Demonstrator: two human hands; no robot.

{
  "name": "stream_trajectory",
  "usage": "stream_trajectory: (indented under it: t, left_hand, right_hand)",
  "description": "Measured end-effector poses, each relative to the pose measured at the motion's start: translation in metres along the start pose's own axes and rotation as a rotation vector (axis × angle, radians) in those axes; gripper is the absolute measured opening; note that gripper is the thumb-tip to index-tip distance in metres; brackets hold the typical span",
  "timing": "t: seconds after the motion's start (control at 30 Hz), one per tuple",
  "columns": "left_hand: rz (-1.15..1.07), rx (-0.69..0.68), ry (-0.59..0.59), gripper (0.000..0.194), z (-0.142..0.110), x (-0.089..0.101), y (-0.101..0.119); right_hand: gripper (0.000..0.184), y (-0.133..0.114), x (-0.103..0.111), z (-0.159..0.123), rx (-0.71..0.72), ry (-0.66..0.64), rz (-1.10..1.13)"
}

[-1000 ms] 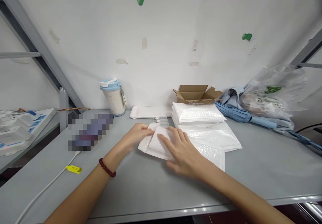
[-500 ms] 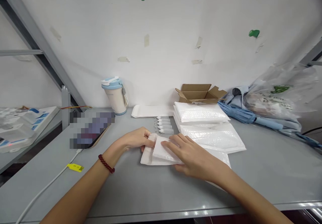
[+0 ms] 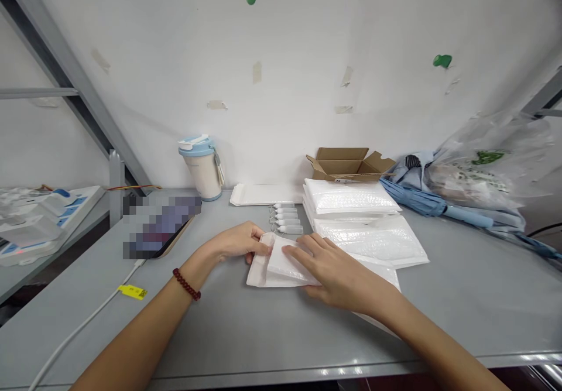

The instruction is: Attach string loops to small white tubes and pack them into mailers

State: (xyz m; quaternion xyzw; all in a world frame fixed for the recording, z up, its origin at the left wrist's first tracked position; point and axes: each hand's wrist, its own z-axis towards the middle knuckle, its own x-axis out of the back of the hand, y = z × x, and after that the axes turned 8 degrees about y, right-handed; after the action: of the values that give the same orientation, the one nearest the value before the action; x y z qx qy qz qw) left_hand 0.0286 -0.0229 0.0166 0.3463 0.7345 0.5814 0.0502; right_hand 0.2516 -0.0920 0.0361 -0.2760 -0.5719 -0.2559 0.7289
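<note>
A white bubble mailer (image 3: 287, 265) lies flat on the grey table, its flap end toward the left. My left hand (image 3: 241, 240) is closed on the mailer's upper left corner, thumb on top and fingers underneath. My right hand (image 3: 336, 271) grips the mailer's body from the right, fingers over its top and thumb at the near edge. Just beyond the mailer lie several small clear bottles (image 3: 287, 222) with white caps and wire rings, in a column. To the right, a pile of white bubble mailers (image 3: 369, 239) is partly hidden by my right hand and forearm.
An open cardboard box (image 3: 342, 165) stands behind the pile. Another white mailer (image 3: 267, 194) lies along the wall. A blue-lidded tumbler (image 3: 201, 168) and a blurred phone (image 3: 162, 227) with a white cable are at left. A folded blue umbrella (image 3: 421, 201) and plastic bag (image 3: 483, 160) sit at right.
Almost nothing differs. Both hands keep their hold on the mailer, which has barely moved; the whole view has shifted very slightly.
</note>
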Motion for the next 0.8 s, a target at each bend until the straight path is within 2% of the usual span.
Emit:
stream_trajectory:
  t: [0.1,0.2,0.3,0.37,0.5,0.6,0.8]
  left_hand:
    - [0.021,0.008,0.083,0.02,0.0,0.003,0.001]
    - [0.006,-0.009,0.235,0.018,0.004,0.003,-0.001]
    - [0.064,-0.094,0.439,0.022,0.012,-0.001,-0.008]
    - [0.168,-0.184,0.509,0.025,0.015,-0.004,-0.012]
    - [0.348,-0.306,0.5,0.029,0.021,-0.011,-0.019]
    - [0.435,-0.312,0.498,0.026,0.025,-0.013,-0.023]
    - [0.451,-0.29,0.504,0.023,0.031,-0.014,-0.027]
  right_hand:
    - [0.053,0.0,0.0,0.0,-0.002,0.008,-0.005]
    - [0.054,0.001,0.001,0.0,-0.008,0.003,-0.005]
    - [0.054,0.001,0.003,-0.001,-0.007,-0.026,0.009]
    - [0.052,0.001,0.004,-0.001,-0.011,-0.044,0.014]
    - [0.048,0.0,0.004,-0.001,-0.027,-0.073,0.006]
    - [0.044,0.0,0.003,-0.001,-0.03,-0.076,0.005]
    - [0.046,0.0,0.001,0.0,-0.037,-0.071,0.018]
